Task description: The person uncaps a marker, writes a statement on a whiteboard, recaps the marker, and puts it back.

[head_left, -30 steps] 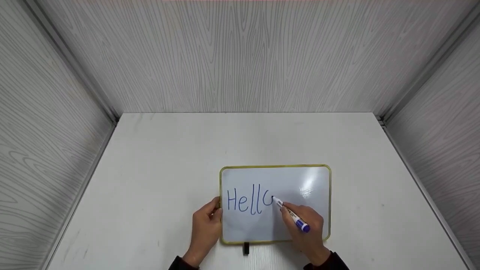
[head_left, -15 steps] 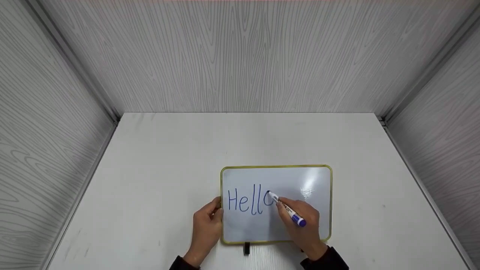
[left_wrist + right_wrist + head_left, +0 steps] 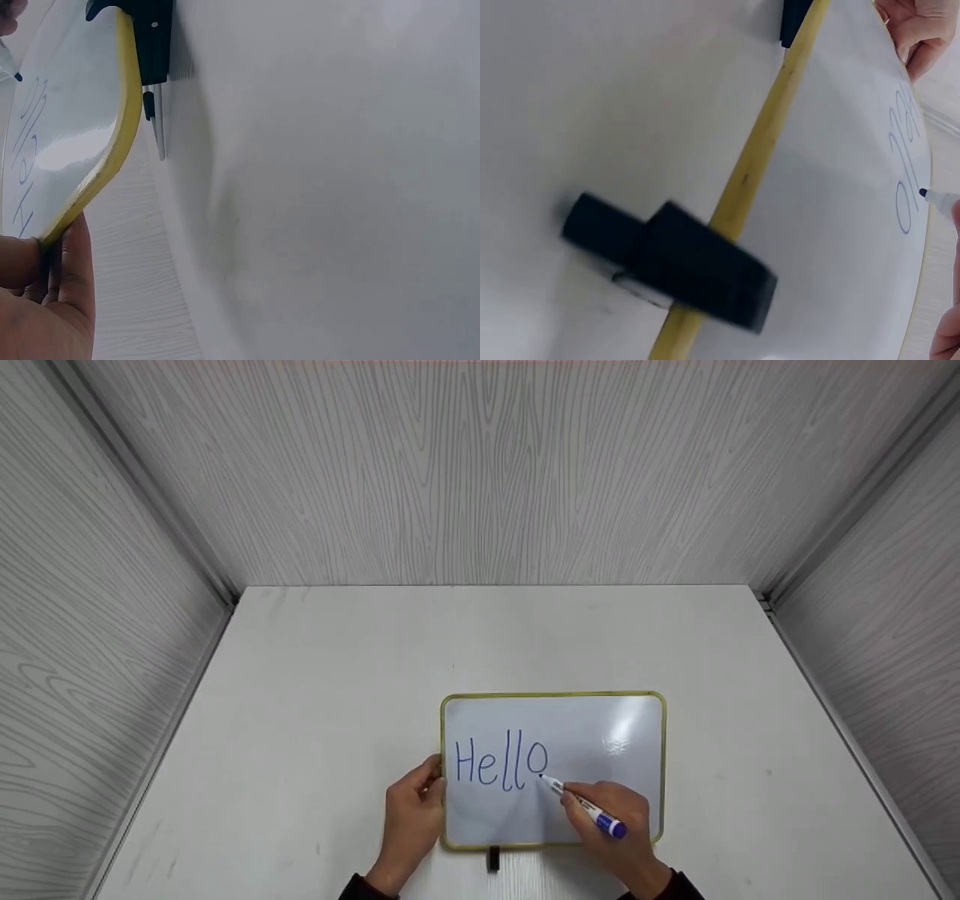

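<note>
A whiteboard (image 3: pixel 577 720) with a yellow frame bears the handwritten blue word "Hello" (image 3: pixel 501 761). My left hand (image 3: pixel 411 814) pinches its left edge; in the left wrist view the thumb (image 3: pixel 19 259) lies on the front and the fingers are behind. My right hand (image 3: pixel 619 825) holds a white marker (image 3: pixel 589 808) with a blue end. The marker's dark tip is just below the "o"; whether it touches the board, I cannot tell. In the right wrist view the marker (image 3: pixel 939 201) shows at the right edge, beside the writing.
Black clip-like supports (image 3: pixel 705 270) sit on the board's lower edge, and one black piece (image 3: pixel 493 859) sticks out below it in the head view. The white table (image 3: pixel 337 675) extends around the board, with grey wood-grain panels (image 3: pixel 487 472) at the back and both sides.
The marker moved up and left round the "o", then down and right to below it. The "o" has gone from an open curve to a closed loop. The left hand stays on the edge.
</note>
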`<state>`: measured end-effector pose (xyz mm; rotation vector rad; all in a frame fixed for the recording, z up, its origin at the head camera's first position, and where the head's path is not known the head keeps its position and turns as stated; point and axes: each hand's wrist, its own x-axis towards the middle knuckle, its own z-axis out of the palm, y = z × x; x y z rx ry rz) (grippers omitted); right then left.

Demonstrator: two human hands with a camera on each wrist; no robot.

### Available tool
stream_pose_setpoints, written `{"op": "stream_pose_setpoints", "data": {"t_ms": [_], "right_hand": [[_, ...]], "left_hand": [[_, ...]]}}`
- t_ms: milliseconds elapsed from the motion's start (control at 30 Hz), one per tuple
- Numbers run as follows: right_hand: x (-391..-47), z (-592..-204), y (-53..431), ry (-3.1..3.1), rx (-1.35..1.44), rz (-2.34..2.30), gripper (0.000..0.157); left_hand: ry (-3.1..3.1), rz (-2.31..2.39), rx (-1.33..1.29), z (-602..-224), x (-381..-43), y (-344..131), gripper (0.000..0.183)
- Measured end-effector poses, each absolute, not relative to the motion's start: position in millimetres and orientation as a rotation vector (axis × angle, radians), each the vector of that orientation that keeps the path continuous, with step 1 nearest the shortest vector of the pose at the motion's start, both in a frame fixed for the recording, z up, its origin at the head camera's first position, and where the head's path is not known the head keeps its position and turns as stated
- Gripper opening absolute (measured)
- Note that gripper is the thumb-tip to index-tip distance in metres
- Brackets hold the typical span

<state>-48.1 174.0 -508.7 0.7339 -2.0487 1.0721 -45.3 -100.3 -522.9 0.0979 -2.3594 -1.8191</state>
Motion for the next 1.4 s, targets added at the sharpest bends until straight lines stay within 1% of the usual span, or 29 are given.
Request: {"op": "stream_pose_setpoints", "data": {"t_ms": [467,700,867,1067,1300,1400], "right_hand": [[-62.8,-508.8,194.3,-1.940,0.679,1.051,0.028],[-66.8,-513.2,196.9,-1.973,0.667,1.009,0.026],[-64.5,-513.9,197.1,-1.981,0.664,1.005,0.026],[-54.1,-511.9,197.8,-2.058,0.597,1.040,0.019],[-53.9,-519.4,202.1,-2.011,0.619,1.055,0.022],[-57.7,-517.5,204.0,-1.992,0.626,1.066,0.021]], "left_hand": [[-2.362,-1.837,0.104,-522.1,-45.1,-99.8,0.041],[-2.379,-1.831,0.111,-523.3,-45.4,-99.9,0.041],[-2.373,-1.830,0.103,-524.5,-45.8,-100.7,0.041],[-2.369,-1.826,0.103,-524.0,-45.3,-101.2,0.041],[-2.347,-1.838,0.087,-524.5,-45.0,-101.6,0.041],[-2.366,-1.828,0.100,-524.1,-45.1,-101.5,0.041]]}}
